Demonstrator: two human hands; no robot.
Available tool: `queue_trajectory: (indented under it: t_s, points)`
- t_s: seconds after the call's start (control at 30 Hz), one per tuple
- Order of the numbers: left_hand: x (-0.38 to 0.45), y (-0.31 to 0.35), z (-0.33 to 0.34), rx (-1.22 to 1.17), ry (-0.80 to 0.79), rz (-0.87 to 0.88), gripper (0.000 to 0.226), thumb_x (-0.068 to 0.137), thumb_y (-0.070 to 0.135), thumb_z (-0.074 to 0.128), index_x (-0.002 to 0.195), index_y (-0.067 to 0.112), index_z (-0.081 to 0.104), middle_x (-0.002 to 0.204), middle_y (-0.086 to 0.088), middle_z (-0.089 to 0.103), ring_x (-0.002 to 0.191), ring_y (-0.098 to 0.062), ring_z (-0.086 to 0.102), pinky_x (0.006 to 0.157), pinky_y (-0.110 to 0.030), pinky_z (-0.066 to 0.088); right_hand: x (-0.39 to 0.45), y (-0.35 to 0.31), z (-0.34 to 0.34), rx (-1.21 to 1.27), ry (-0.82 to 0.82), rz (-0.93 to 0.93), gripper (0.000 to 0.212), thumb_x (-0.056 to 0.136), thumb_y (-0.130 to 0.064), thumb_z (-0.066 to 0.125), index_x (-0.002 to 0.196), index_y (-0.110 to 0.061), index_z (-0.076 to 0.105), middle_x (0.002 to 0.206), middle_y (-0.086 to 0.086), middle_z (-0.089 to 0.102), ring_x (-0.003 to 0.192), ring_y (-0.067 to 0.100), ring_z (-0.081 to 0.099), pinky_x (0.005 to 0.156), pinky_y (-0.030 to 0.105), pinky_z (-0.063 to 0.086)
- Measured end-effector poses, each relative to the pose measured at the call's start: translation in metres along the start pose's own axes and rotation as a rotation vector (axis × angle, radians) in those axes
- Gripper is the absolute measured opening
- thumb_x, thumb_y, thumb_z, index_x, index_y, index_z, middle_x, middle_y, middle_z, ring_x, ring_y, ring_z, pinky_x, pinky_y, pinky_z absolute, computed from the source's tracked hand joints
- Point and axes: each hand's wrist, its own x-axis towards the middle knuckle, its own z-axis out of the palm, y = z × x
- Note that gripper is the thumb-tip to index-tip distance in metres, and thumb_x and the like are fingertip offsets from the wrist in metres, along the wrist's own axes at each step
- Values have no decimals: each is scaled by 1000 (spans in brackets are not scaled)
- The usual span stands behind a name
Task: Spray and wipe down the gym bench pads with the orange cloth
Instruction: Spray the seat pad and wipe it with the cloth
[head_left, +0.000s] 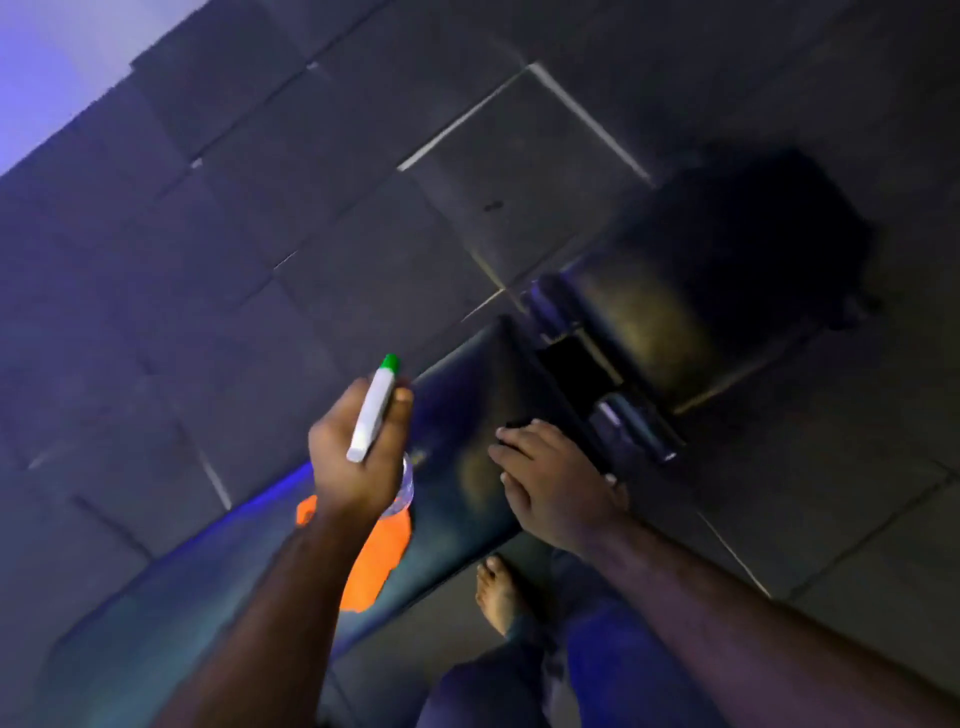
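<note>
My left hand (358, 452) grips a spray bottle (375, 410) with a white head and green nozzle, held over the long dark bench pad (457, 415). The nozzle points up and away toward the floor tiles. An orange cloth (376, 556) lies on the long pad, partly hidden under my left wrist. My right hand (556, 488) rests flat on the pad's end near the hinge gap, fingers spread, holding nothing. Beyond the gap sits the shorter seat pad (654, 322), dark with a dull sheen.
Dark square floor tiles (519, 156) surround the bench. Metal hinge brackets (628, 421) join the two pads. My bare foot (498, 592) and blue trouser legs (597, 649) stand beside the bench at the bottom. The scene is dim and blurred.
</note>
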Motion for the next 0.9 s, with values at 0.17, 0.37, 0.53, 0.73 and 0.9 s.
queue_trajectory:
  t_s: [0.17,0.37,0.53,0.73,0.9]
  points:
    - [-48,-72,-105,-44,396,-46,37,109,33,55,129,7,71,99,-4,74,83,-5,67,78,-22,54,37,-92,50,11,-359,-76,44,94,-23,65,135,-7,66,127,15,71,113,38,64,104,50,52]
    - [-87,-140,-166,-147,693,-33,49,113,54,50,149,23,58,140,-15,70,117,-12,72,78,-50,65,71,-158,88,-172,-331,184,53,93,-41,71,137,-13,60,130,12,62,121,38,55,101,47,48]
    - [-116,-164,-186,-129,669,-97,52,110,63,48,157,42,52,136,19,71,98,-23,75,81,-58,62,92,-177,103,-284,-432,257,53,93,-40,76,136,-17,57,135,12,59,129,37,53,103,49,48]
    - [-130,-168,-189,-24,440,-322,100,86,59,86,163,61,22,122,40,67,102,1,75,89,-30,60,103,-180,110,-302,-606,203,37,93,-35,73,121,-11,69,127,13,61,122,38,56,99,45,53]
    - [-140,-168,-189,162,388,-545,138,74,47,97,172,38,0,120,41,68,131,-26,68,97,-37,52,103,-176,97,-42,-553,285,9,91,-23,65,95,-26,57,97,6,68,89,34,65,73,39,53]
